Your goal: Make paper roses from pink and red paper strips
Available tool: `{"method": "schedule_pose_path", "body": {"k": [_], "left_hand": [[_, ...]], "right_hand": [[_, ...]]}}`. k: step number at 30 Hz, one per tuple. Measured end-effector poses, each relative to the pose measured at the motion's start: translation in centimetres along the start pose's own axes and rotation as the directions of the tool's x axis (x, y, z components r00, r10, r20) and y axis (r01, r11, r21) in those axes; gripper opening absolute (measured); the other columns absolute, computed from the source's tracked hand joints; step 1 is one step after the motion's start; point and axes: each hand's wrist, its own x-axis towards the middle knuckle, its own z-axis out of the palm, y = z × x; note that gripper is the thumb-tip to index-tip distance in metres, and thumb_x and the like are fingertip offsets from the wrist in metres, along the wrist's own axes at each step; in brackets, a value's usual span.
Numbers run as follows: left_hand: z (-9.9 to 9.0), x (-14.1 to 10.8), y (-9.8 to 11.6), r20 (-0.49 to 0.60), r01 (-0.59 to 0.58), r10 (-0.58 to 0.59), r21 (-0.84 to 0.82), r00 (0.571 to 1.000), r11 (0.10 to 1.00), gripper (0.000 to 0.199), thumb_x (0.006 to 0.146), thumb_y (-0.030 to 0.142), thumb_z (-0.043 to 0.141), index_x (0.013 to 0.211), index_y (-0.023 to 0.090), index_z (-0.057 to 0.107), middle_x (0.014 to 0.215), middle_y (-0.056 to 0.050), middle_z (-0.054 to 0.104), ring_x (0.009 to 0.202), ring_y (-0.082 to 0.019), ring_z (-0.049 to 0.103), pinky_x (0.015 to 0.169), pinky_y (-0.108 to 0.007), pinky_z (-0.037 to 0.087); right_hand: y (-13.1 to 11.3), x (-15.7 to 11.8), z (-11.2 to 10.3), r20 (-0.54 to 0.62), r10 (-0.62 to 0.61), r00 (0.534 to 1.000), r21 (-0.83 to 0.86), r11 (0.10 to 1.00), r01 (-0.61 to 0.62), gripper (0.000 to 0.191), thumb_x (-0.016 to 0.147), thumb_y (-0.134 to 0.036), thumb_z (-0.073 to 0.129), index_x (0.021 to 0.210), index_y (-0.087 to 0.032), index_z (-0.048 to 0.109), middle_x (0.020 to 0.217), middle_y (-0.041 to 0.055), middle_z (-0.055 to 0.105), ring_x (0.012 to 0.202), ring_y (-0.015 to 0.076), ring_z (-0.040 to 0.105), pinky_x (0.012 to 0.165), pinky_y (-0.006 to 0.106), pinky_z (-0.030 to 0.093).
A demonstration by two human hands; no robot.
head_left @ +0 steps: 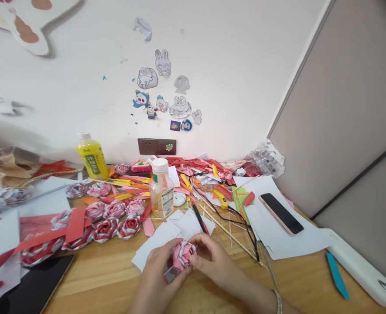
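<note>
Between my two hands is a pink and white folded-paper rose [183, 255], held up just above the table's front. My left hand [162, 270] wraps round its left side and underside. On the other side, the thumb and fingers of my right hand [210, 257] pinch the rose's edge. Part of its base is hidden behind my left fingers. White paper sheets [160, 240] lie on the table behind my hands. To the left sit several finished-looking paper roses, among them a red and white rose [105, 230] and a pink rose [114, 209].
A clear jar [162, 196] and a yellow bottle [93, 159] stand at the back. Coloured paper strips [196, 165] pile along the wall. Thin wooden sticks [235, 237] and a cable lie right of centre. A phone [281, 213] rests on paper; a dark tablet [45, 283] lies front left.
</note>
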Motion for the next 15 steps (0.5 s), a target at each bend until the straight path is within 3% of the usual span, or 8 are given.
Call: {"method": "schedule_pose_path", "body": {"k": [8, 15], "left_hand": [[0.06, 0.08, -0.01, -0.004, -0.024, 0.024, 0.023, 1.000, 0.999, 0.035, 0.072, 0.035, 0.066, 0.105, 0.023, 0.062, 0.097, -0.007, 0.071, 0.088, -0.024, 0.066, 0.074, -0.035, 0.055], [-0.22, 0.20, 0.34, 0.013, -0.134, 0.133, 0.082, 0.991, 0.988, 0.034, 0.073, 0.032, 0.067, 0.105, 0.023, 0.060, 0.089, -0.004, 0.071, 0.080, -0.023, 0.065, 0.069, -0.035, 0.054]], "right_hand": [[-0.19, -0.04, 0.04, -0.022, 0.028, 0.999, -0.013, 1.000, -0.028, 0.035, 0.074, -0.042, 0.065, 0.097, -0.017, 0.059, 0.091, 0.0041, 0.059, 0.086, 0.0193, 0.053, 0.079, 0.031, 0.041], [-0.07, 0.07, -0.23, 0.002, 0.051, 0.999, 0.029, 0.998, -0.051, 0.029, 0.079, -0.040, 0.059, 0.095, -0.016, 0.059, 0.091, 0.0049, 0.060, 0.085, 0.0192, 0.053, 0.078, 0.032, 0.042]]}}
